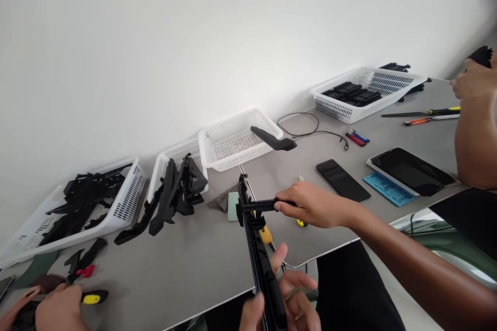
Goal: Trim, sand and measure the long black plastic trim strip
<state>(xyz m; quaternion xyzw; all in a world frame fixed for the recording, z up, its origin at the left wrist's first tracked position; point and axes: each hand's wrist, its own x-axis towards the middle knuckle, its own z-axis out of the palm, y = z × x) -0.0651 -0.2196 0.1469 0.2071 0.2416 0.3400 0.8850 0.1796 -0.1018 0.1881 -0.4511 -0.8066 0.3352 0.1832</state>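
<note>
A long black plastic strip (259, 248) is held upright over the table edge (194, 269), near 6 o'clock in the view. Its lower end is gripped by the left hand (281, 302), fingers closed around it. A short black bar (264, 206), set crosswise against the strip's upper part, is pinched by the right hand (310, 204), reaching in from 3 o'clock. A yellow-handled tool (266, 235) lies on the table just behind the strip. White baskets (236, 142) are ranged along the wall from 9 to 1 o'clock. A co-worker's hand (58, 310) is seen at 8 o'clock, another (471, 83) at 2 o'clock.
</note>
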